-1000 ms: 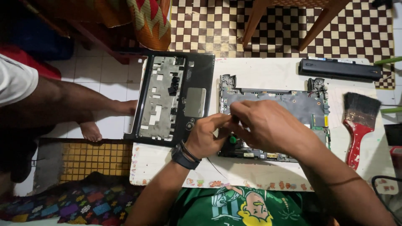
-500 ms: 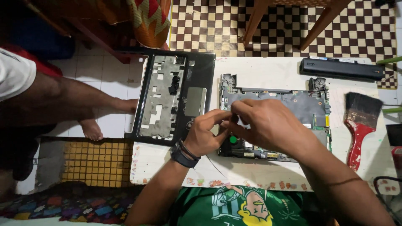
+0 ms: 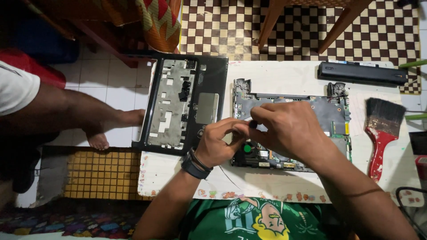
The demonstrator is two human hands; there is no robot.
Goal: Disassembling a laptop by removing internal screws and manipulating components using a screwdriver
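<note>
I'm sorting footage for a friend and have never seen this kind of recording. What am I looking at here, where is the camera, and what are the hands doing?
The camera sits on a person's head and looks down at a low white table. No machine is involved, only two bare hands.

The left hand, with a dark wristband, and the right hand meet over an opened laptop base with its circuit board exposed. They pinch something small between the fingertips; it is too small to identify.

To the left lies the removed black laptop top cover, underside up. At the far edge is a long black battery; on the right is a red-handled paintbrush. Another person's bare leg rests on the floor at left.
</note>
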